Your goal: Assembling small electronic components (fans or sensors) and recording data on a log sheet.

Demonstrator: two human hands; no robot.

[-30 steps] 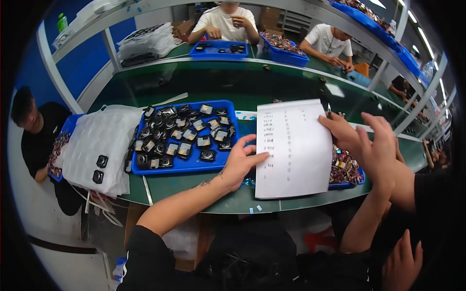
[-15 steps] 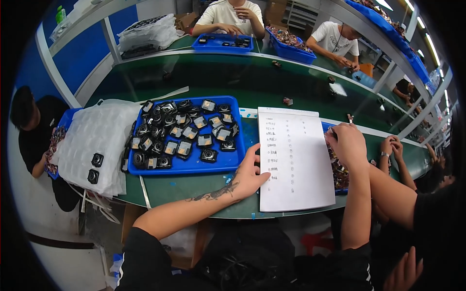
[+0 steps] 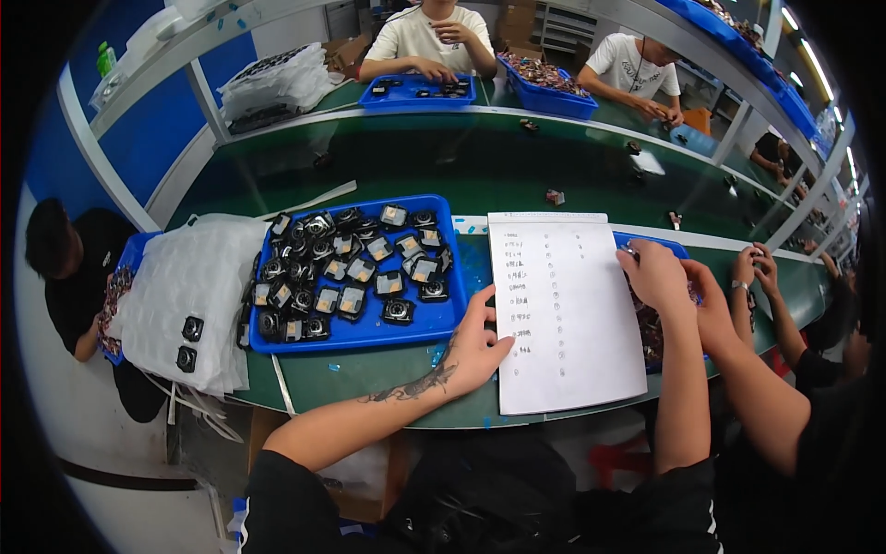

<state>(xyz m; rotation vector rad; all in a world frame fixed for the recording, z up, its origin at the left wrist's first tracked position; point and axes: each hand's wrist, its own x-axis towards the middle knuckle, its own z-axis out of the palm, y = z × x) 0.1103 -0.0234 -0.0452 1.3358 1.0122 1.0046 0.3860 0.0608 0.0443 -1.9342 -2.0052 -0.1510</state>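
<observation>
while the left hand (image 3: pixel 472 349), at lower centre of the frame, lays its thumb over the notepad's (image 3: pixel 600 369) left edge, its fingers meet that same edge, so it looks clamped there. the pad is just right of this grip, its long axis running up the frame, top tipped slightly left. nearer the pad's upper right corner is the right hand (image 3: pixel 657 275), fingertips drawn together beside the edge; whether they pinch anything i cannot tell. another person's hand (image 3: pixel 707 309) is just beside it, over a blue tray (image 3: pixel 676 247) of small parts. left of the pad, a larger blue tray (image 3: pixel 431 321) holds black modules (image 3: pixel 398 311); beyond, a green surface (image 3: pixel 434 148) crosses the upper frame.
</observation>
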